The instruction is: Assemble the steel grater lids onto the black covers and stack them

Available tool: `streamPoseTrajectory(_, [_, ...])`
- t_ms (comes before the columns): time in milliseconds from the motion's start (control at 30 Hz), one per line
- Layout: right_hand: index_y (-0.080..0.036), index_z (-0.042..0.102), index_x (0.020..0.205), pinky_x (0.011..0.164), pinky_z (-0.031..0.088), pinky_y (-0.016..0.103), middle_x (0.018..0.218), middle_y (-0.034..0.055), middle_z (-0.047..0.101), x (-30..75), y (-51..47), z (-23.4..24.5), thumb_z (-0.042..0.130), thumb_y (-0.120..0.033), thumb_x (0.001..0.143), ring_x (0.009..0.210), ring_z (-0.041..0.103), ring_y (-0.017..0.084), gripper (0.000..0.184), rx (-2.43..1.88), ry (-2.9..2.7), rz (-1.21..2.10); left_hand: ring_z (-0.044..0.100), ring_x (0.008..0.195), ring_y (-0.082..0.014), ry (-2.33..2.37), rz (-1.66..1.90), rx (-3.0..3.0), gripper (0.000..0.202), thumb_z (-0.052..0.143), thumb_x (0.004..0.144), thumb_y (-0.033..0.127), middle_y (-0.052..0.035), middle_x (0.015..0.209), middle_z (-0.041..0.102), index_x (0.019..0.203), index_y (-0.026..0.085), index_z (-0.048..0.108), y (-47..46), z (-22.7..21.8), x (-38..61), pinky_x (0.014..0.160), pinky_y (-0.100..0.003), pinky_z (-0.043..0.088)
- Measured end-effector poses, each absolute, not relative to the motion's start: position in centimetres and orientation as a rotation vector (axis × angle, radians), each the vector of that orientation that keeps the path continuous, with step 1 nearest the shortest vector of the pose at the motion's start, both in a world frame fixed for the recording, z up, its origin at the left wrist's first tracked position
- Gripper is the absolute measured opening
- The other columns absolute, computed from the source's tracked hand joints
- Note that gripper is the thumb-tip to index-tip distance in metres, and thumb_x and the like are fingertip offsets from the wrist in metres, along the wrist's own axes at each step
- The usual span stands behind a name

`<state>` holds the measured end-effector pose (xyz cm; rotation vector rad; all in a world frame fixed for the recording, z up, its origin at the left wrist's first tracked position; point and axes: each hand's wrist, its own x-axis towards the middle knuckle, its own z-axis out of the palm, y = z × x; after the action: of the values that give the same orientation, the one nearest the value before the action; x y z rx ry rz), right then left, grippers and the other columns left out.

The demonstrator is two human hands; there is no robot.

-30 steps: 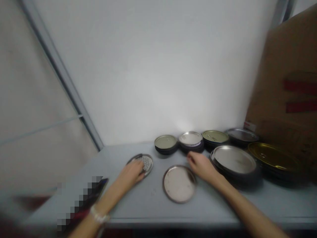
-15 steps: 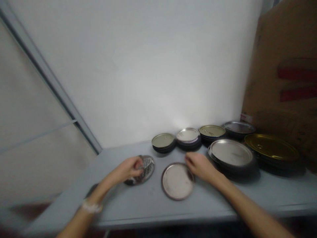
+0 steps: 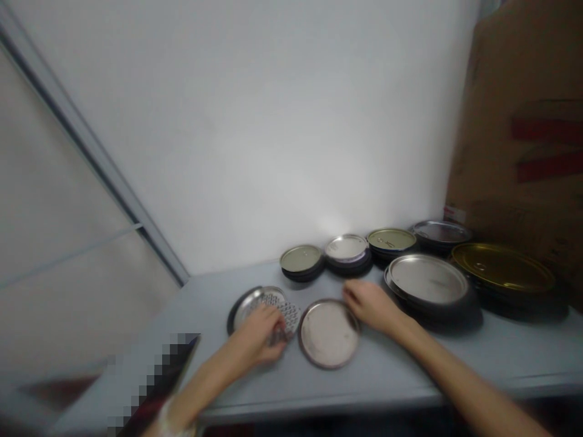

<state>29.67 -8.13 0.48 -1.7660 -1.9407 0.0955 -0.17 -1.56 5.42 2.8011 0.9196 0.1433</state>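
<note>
Fingers [image 3: 276,351] of the left hand [image 3: 262,334] are clenched on the near edge of a perforated metal piece [image 3: 290,312], which leans out to the right beyond the knuckles. Behind that hand lies a round silver dish [image 3: 246,301] with a dark rim; I see holes over its shiny floor too, but I cannot tell whether they belong to the same piece or are a reflection. A pale bracelet [image 3: 175,420] circles the left wrist. To the right, just beside the perforated piece, I have a flat round silver lid [image 3: 328,334] on the grey table [image 3: 291,382]. The right hand [image 3: 370,305] is curled into a loose fist at the lid's far right edge; I cannot tell whether anything sits inside it, or whether it touches the rim. Farther back, near the wall [image 3: 282,133], I count a pale green lid [image 3: 300,258], a small silver lid [image 3: 346,247], a greenish-gold lid [image 3: 392,239] and a grey lid [image 3: 441,231], each on a dark stack. In front of these, toward the right, are a large silver lid [image 3: 428,278] and a large gold lid [image 3: 505,267], with a cardboard box [image 3: 510,79] rising behind.
</note>
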Motion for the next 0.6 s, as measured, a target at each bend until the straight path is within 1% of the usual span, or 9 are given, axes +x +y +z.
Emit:
streamPoseTrajectory(33, [-0.018,0.060,0.083,0.068,0.033,0.027,0.087,0.0060,0.068,29.7,-8.1,0.5,0.045,-0.019,0.097,0.079,0.061,0.018,0.020,-1.768,-1.941,0.099,0.056,0.106,-0.0285,0.930,0.140,2.816,0.024,0.065,0.074,0.021,-0.0091,0.106,0.063,0.098,0.018,0.063,-1.4,5.0,-0.2,0.096,-0.041,0.043])
streamPoseTrajectory(100, [-0.018,0.060,0.083,0.068,0.033,0.028,0.088,0.0065,0.069,29.7,-8.1,0.5,0.045,-0.020,0.097,0.080,0.062,0.018,0.021,-1.769,-1.946,0.108,0.050,0.122,-0.0328,0.950,0.155,2.825,0.049,0.073,0.070,0.025,-0.0119,0.125,0.059,0.117,0.020,0.061,-0.5,4.2,-0.4,0.108,-0.047,0.037])
streamPoseTrajectory(167, [-0.018,0.061,0.084,0.068,0.034,0.028,0.088,0.0070,0.069,29.6,-8.1,0.5,0.045,-0.020,0.097,0.080,0.062,0.019,0.021,-1.773,-1.955,0.117,0.039,0.137,-0.0367,0.975,0.156,2.801,0.082,0.081,0.064,0.030,-0.0151,0.146,0.046,0.138,0.022,0.048,0.8,3.4,-0.7,0.115,-0.052,0.029])
streamPoseTrajectory(200, [-0.018,0.061,0.084,0.068,0.034,0.028,0.088,0.0072,0.069,29.6,-8.2,0.5,0.045,-0.020,0.097,0.081,0.063,0.019,0.021,-1.775,-1.959,0.118,0.032,0.143,-0.0384,0.989,0.132,2.781,0.096,0.084,0.061,0.033,-0.0169,0.153,0.037,0.145,0.023,0.041,1.4,3.1,-0.9,0.118,-0.054,0.025])
streamPoseTrajectory(267, [-0.018,0.062,0.083,0.068,0.034,0.028,0.088,0.0075,0.070,29.6,-8.2,0.5,0.045,-0.020,0.097,0.081,0.063,0.019,0.021,-1.778,-1.963,0.117,0.021,0.149,-0.0407,1.009,0.029,2.738,0.117,0.088,0.055,0.039,-0.0202,0.161,0.023,0.154,0.023,0.028,2.5,2.8,-0.9,0.119,-0.056,0.023])
streamPoseTrajectory(300, [-0.018,0.062,0.083,0.068,0.034,0.029,0.088,0.0075,0.070,29.6,-8.3,0.5,0.045,-0.020,0.097,0.081,0.063,0.019,0.021,-1.778,-1.962,0.115,0.018,0.150,-0.0415,1.015,-0.031,2.722,0.124,0.090,0.052,0.040,-0.0213,0.162,0.018,0.156,0.022,0.024,2.9,2.7,-0.7,0.119,-0.056,0.022])
streamPoseTrajectory(367, [-0.017,0.062,0.082,0.068,0.034,0.028,0.087,0.0074,0.070,29.6,-8.3,0.6,0.045,-0.020,0.097,0.081,0.063,0.019,0.022,-1.777,-1.958,0.110,0.017,0.150,-0.0419,1.006,-0.122,2.717,0.131,0.091,0.049,0.042,-0.0219,0.163,0.017,0.157,0.022,0.020,3.4,2.7,-0.3,0.119,-0.056,0.023])
streamPoseTrajectory(500, [-0.017,0.062,0.082,0.068,0.034,0.028,0.087,0.0069,0.070,29.6,-8.2,0.6,0.046,-0.020,0.097,0.080,0.063,0.019,0.022,-1.783,-1.957,0.109,0.032,0.143,-0.0399,0.903,-0.087,2.788,0.123,0.089,0.051,0.039,-0.0184,0.155,0.036,0.156,0.024,0.025,3.7,3.1,0.4,0.118,-0.054,0.027])
streamPoseTrajectory(600, [-0.017,0.062,0.082,0.067,0.033,0.028,0.087,0.0066,0.070,29.7,-8.1,0.5,0.047,-0.019,0.097,0.080,0.062,0.018,0.021,-1.784,-1.955,0.109,0.039,0.138,-0.0385,0.842,-0.054,2.800,0.121,0.088,0.052,0.039,-0.0165,0.149,0.043,0.155,0.024,0.027,3.8,3.8,0.4,0.116,-0.052,0.030])
